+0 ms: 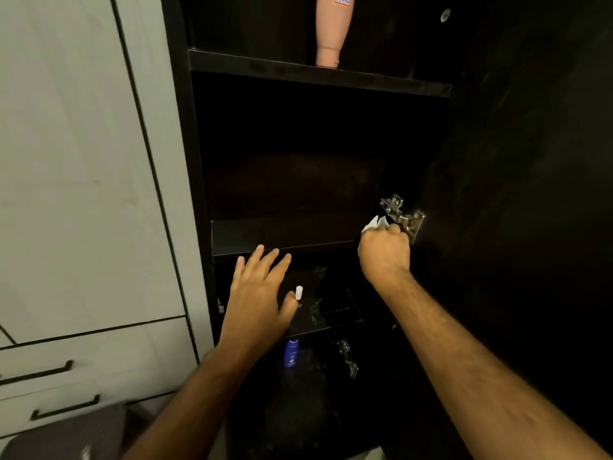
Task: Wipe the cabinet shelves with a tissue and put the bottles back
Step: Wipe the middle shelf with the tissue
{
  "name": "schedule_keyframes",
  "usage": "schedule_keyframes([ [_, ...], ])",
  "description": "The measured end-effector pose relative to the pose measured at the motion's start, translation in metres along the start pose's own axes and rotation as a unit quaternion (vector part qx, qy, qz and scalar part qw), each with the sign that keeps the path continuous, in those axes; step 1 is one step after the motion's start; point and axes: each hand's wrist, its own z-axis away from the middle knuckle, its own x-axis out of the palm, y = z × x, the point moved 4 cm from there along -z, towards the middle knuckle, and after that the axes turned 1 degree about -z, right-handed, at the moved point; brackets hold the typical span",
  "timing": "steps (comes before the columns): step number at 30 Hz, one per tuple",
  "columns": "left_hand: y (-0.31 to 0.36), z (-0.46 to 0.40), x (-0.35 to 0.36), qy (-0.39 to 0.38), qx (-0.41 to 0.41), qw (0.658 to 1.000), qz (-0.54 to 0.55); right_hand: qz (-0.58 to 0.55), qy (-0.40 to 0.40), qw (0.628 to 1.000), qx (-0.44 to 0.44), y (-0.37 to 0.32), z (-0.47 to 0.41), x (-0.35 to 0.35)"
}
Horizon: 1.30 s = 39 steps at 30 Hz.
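A dark open cabinet shows several shelves. My right hand (384, 252) grips a crumpled white tissue (373, 224) at the right end of the middle shelf (282, 239), beside a metal door hinge (401, 215). Fingers straight and spread, my left hand (257, 292) hovers in front of that shelf's edge, over the lower shelf (331, 313). A small white-capped bottle (299, 293) stands on the lower shelf next to my left thumb. A blue bottle (291, 353) stands below it. On the top shelf (315, 74) a pink bottle (330, 28) stands cap down.
The cabinet's dark door (517, 194) stands open on the right. White cupboard fronts and drawers with black handles (36, 373) fill the left. A second hinge (348, 360) sits lower down. A dark patterned object (66, 433) lies at bottom left.
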Motion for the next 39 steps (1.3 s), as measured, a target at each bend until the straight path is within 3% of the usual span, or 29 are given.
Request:
schedule_keyframes([
  [3, 0.003, 0.01, 0.005, 0.013, -0.007, 1.0, 0.004, -0.252, 0.071, 0.965, -0.024, 0.01, 0.021, 0.005],
  [5, 0.003, 0.018, 0.008, 0.012, -0.013, 1.0, 0.011, -0.332, 0.096, 0.937, -0.046, 0.003, 0.039, 0.007],
  [14, -0.013, 0.05, 0.009, 0.023, -0.075, 0.997, 0.023, -0.462, 0.104, 0.881, 0.006, -0.027, 0.035, 0.015],
  [23, -0.042, 0.081, -0.011, 0.045, -0.15, 0.988, -0.005, -0.514, 0.116, 0.843, -0.107, -0.111, 0.054, 0.005],
  [27, -0.05, 0.091, -0.02, 0.065, -0.176, 0.982, -0.011, -0.607, 0.045, 0.786, -0.11, -0.128, 0.068, 0.016],
  [31, -0.052, 0.098, -0.019, 0.064, -0.197, 0.978, -0.014, -0.739, -0.129, 0.661, 0.007, -0.138, 0.087, 0.042],
  [39, -0.071, 0.121, -0.016, 0.06, -0.272, 0.96, 0.012, -0.765, -0.257, 0.585, 0.074, -0.167, 0.123, 0.073],
])
